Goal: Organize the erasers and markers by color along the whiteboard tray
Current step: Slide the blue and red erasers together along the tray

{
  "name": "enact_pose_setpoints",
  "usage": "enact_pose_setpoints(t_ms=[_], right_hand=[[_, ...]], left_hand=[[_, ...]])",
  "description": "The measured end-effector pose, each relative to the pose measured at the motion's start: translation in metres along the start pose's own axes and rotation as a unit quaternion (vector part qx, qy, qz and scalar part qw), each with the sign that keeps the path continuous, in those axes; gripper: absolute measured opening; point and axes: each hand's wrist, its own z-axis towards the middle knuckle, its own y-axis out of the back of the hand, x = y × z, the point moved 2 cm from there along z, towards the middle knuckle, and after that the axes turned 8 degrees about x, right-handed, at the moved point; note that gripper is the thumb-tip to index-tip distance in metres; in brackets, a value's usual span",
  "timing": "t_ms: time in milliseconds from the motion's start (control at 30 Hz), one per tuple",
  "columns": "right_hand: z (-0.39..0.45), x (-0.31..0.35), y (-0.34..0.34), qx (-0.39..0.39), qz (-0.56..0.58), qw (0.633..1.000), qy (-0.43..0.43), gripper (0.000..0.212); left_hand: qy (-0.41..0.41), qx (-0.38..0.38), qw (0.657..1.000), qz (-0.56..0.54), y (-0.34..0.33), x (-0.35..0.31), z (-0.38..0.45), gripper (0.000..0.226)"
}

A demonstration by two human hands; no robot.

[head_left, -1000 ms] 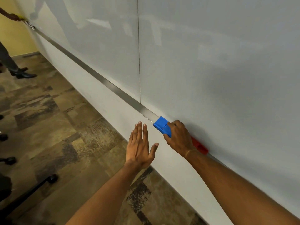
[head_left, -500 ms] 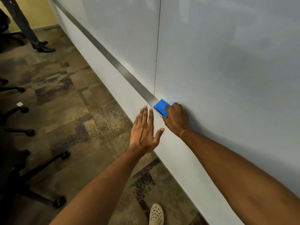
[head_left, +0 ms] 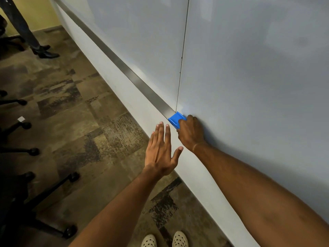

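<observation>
Your right hand (head_left: 191, 133) curls its fingers around the blue eraser (head_left: 175, 119) on the metal tray (head_left: 124, 72), probably touching the whiteboard (head_left: 249, 68), while your left hand (head_left: 160, 150) hovers flat with straight fingers.

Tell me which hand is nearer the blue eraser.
Right. The right hand grips the blue eraser on the tray; the left hand hovers open just below it, not touching.

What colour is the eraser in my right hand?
Bright blue eraser, seen in the head view.
</observation>
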Motion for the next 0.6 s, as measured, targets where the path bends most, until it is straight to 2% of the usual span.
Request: enact_pose_setpoints(t_ms=[333, 600], right_hand=[[0.01, 0.009, -0.011, 0.002, -0.046, 0.999, -0.029, 0.028], [0.012, 0.007, -0.014, -0.012, -0.007, 1.0, -0.021, 0.027]], left_hand=[[-0.026, 0.017, 1.0, 0.002, 0.002, 0.016, 0.013, 0.085], [-0.045, 0.011, 0.999, -0.002, 0.004, 0.02, 0.01, 0.084]])
